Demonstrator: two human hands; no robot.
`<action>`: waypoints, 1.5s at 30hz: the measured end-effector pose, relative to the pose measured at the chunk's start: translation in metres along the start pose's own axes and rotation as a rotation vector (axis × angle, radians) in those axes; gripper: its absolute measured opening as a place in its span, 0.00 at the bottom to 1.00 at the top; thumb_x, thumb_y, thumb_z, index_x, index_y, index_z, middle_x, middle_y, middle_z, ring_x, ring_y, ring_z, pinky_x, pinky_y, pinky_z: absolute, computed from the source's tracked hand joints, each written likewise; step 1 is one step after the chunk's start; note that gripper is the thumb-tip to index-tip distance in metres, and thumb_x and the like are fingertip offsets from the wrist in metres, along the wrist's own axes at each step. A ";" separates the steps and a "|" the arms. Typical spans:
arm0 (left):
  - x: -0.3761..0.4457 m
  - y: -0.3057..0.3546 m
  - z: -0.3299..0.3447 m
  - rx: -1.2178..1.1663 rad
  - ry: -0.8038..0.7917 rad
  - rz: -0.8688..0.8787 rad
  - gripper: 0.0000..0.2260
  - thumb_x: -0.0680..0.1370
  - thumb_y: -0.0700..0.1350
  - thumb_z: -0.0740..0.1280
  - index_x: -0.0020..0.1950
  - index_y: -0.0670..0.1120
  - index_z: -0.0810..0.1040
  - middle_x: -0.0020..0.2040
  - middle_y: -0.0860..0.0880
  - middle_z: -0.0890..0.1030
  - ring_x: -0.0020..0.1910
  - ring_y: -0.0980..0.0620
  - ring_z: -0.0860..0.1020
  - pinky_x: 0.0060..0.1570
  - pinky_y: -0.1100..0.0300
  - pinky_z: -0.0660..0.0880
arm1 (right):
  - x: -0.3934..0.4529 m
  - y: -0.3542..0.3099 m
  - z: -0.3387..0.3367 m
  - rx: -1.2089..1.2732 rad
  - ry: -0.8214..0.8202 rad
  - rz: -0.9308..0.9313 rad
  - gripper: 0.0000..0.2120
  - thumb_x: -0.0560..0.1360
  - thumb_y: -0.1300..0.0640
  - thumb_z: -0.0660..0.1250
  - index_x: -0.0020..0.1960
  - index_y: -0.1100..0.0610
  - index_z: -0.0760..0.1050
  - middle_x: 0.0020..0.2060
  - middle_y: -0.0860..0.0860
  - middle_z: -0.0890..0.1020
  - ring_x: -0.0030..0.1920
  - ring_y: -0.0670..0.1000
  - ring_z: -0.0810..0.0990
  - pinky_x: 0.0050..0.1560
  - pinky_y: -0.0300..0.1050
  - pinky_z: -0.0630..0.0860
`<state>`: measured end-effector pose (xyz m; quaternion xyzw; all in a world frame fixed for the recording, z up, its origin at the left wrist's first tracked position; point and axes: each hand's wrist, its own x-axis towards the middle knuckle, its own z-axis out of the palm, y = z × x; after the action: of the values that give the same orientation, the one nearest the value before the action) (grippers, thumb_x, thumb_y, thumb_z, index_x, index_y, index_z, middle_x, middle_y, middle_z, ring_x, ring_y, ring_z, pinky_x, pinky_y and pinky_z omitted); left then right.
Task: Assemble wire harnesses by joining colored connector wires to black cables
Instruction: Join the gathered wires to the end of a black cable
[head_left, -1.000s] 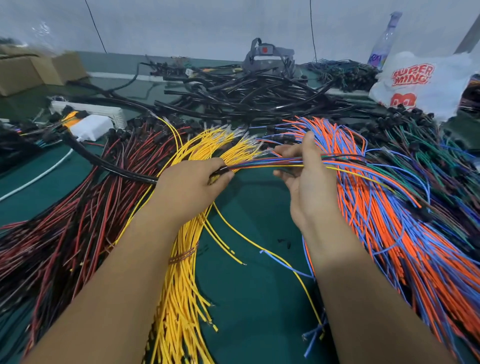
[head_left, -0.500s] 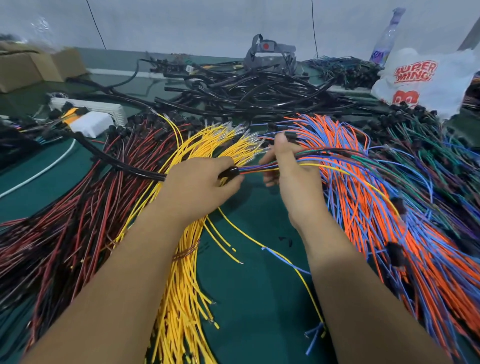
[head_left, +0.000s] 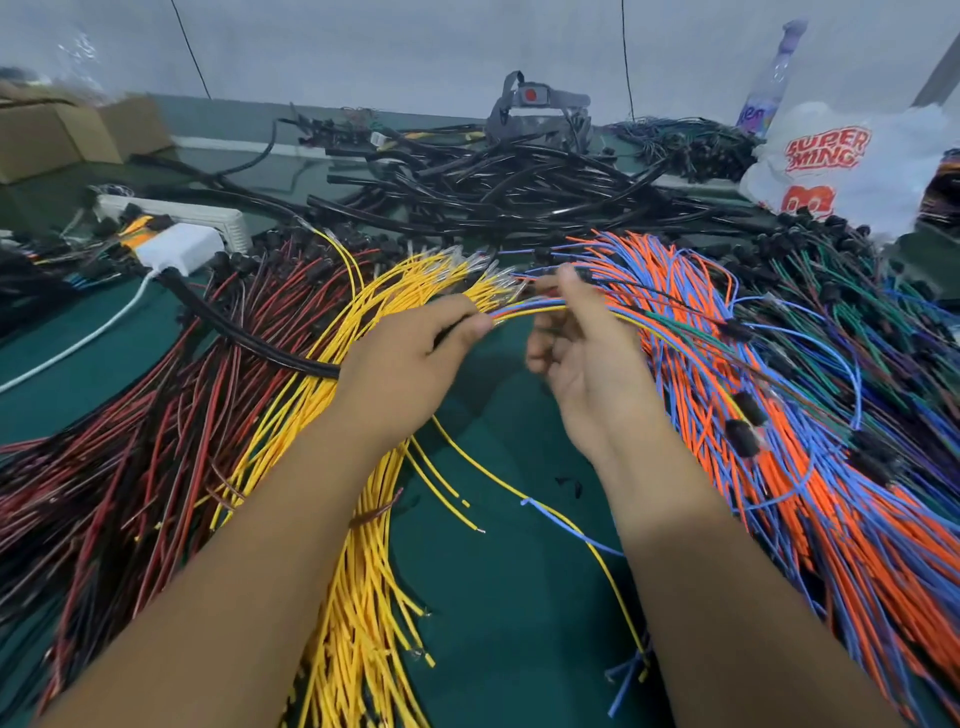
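My left hand (head_left: 405, 358) grips the end of a black cable (head_left: 244, 338) that runs off to the upper left. A thin bundle of coloured wires (head_left: 535, 309), yellow, blue and orange, comes out past its fingertips to the right. My right hand (head_left: 576, 353) is just right of it, palm turned up. Its thumb and forefinger pinch that bundle from above, and the other fingers are loosely curled below. The wires trail on over the orange and blue pile (head_left: 779, 467).
Yellow wires (head_left: 358, 597) lie under my left arm, red and black ones (head_left: 130, 467) at the left, green and purple ones (head_left: 883, 322) at the right. Black cables (head_left: 493, 192) are heaped behind. A white power strip (head_left: 176, 218), cardboard boxes (head_left: 57, 135), a bottle (head_left: 774, 78) and a plastic bag (head_left: 852, 166) stand along the back.
My right hand has slid a little left along the wire bundle and turned palm up. My left hand keeps its grip on the cable end.
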<state>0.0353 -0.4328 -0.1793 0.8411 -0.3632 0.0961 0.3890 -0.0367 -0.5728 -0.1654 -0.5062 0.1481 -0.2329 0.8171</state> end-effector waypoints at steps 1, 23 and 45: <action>0.000 -0.002 -0.001 0.000 0.018 -0.022 0.13 0.80 0.60 0.55 0.45 0.55 0.72 0.35 0.55 0.74 0.34 0.53 0.72 0.35 0.53 0.69 | 0.001 -0.004 -0.002 0.124 0.031 0.017 0.09 0.77 0.49 0.65 0.47 0.55 0.76 0.31 0.48 0.74 0.25 0.45 0.70 0.25 0.35 0.64; -0.004 -0.006 -0.012 0.083 0.090 -0.051 0.12 0.78 0.62 0.59 0.47 0.58 0.77 0.33 0.64 0.75 0.33 0.63 0.72 0.30 0.60 0.59 | 0.002 -0.006 -0.011 -0.082 0.131 -0.229 0.17 0.82 0.51 0.60 0.37 0.57 0.74 0.31 0.51 0.81 0.25 0.48 0.78 0.24 0.37 0.71; 0.003 -0.002 -0.009 0.162 0.129 0.229 0.11 0.79 0.49 0.62 0.55 0.46 0.81 0.45 0.50 0.78 0.46 0.49 0.72 0.46 0.56 0.65 | -0.003 -0.003 -0.009 0.000 -0.176 -0.103 0.07 0.76 0.67 0.65 0.41 0.60 0.77 0.33 0.51 0.82 0.34 0.48 0.82 0.38 0.37 0.78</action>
<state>0.0397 -0.4266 -0.1728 0.8149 -0.4222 0.2224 0.3290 -0.0440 -0.5793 -0.1669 -0.5315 0.0495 -0.2294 0.8139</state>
